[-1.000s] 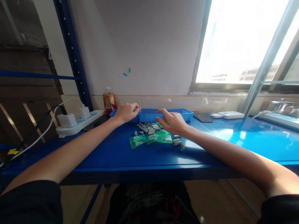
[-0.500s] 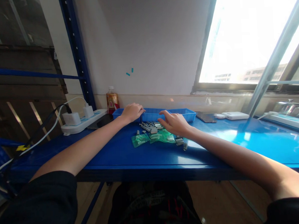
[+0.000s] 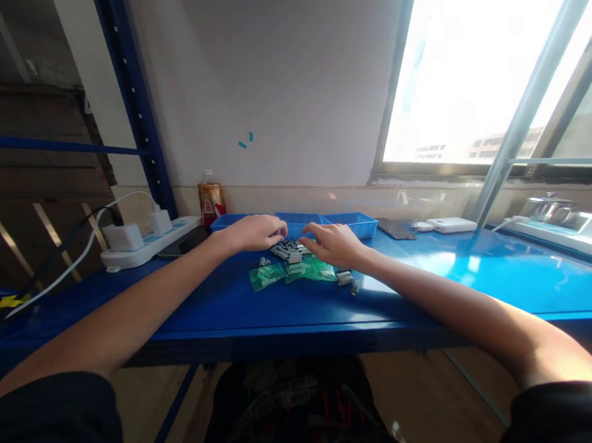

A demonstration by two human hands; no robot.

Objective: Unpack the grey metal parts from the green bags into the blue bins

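My left hand (image 3: 259, 232) hovers at the left of a pile of small silvery metal cylinders (image 3: 288, 250), its fingers bent down with a small gap between thumb and forefinger. Nothing shows in it. At the pile's right side is my right hand (image 3: 335, 243), thumb and forefinger apart, also with nothing visible between them. Its fingertips are close to the pile, and I cannot tell if they touch it. Green plastic bags (image 3: 268, 276) lie in front of the pile. Behind both hands stands a long blue divided tray (image 3: 360, 226), partly hidden by them.
A few loose cylinders (image 3: 345, 278) lie right of the bags on the blue table (image 3: 221, 305). At left are a power strip (image 3: 129, 256) with plugs, a dark phone (image 3: 185, 243) and a bottle (image 3: 210, 198). A white box (image 3: 454, 225) and another power strip (image 3: 564, 234) are at right.
My left hand has come down from over the tray toward the pile. The right hand stays near the pile's right side. The whole view has shifted slightly.
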